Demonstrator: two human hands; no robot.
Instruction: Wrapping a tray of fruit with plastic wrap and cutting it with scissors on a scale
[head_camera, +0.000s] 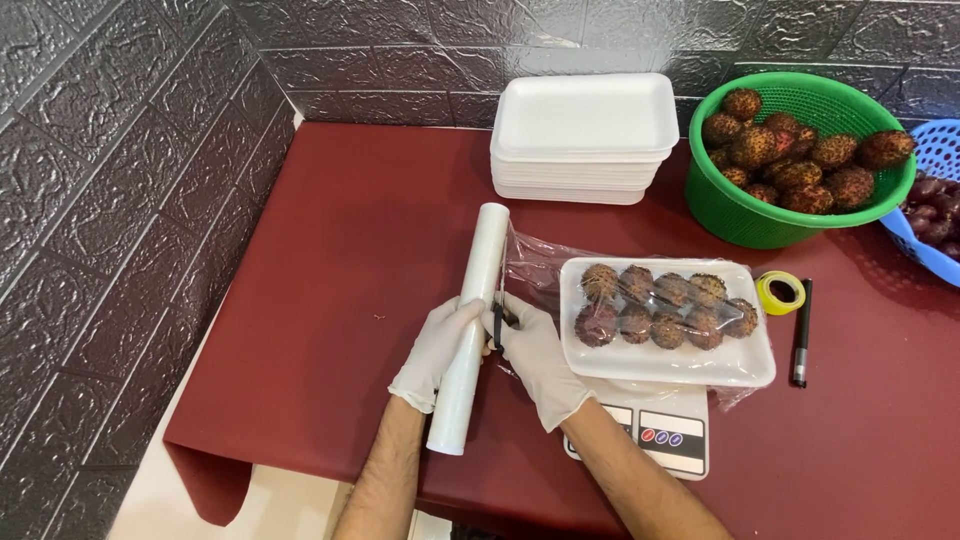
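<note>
The roll of cling film (470, 330) lay on the maroon tabletop (340, 250) with its long axis running near to far, tilted slightly so the far end leaned right. A sheet of film ran off its right side toward the white foam tray of rambutans (667, 320), which sat on a small kitchen scale (655, 435) and was already covered by the film. So the tray lay to the right of the roll, and the stretched film bridged the two.

My left hand (435, 350), gloved in white, was wrapped around the roll at about its middle, clamped on it. My right hand (535, 355), also gloved, sat just beside the roll on the film side, closer to the tray than the left. It seemed to pinch a small dark tool (498, 322), possibly a blade, against the film next to the roll, though I could not make it out clearly. The two hands were nearly touching.

Further out, a roll of yellow tape (781, 292) and a black pen (801, 333) lay right of the tray. A stack of empty foam trays (583, 135) stood at the wall, beside a green basket of rambutans (790, 150) and a blue basket (935, 205).
</note>
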